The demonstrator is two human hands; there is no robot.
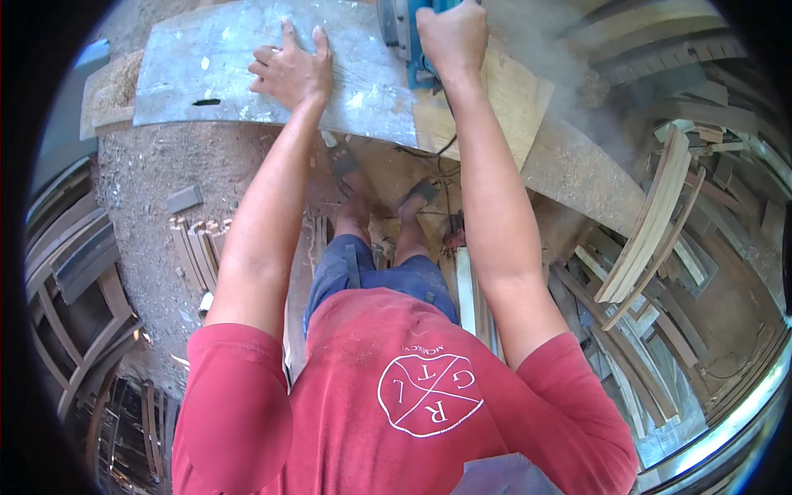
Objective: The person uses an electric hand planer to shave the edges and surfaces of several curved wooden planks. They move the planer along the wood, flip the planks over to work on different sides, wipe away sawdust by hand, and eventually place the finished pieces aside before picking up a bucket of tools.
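A scratched grey sheet-metal worktop [214,70] carries a pale plywood board [507,103] at its right edge, with a blue power tool [408,41] running at the far edge where metal meets wood. Sawdust [124,78] heaps at the left corner. Below, curved wooden slats [652,223] crowd the dirt floor [157,173].

Left hand [290,70] spread flat on a grey metal sheet [206,66]; right hand [452,35] gripping a blue power tool [404,37] over a wooden board [503,103], dust rising.
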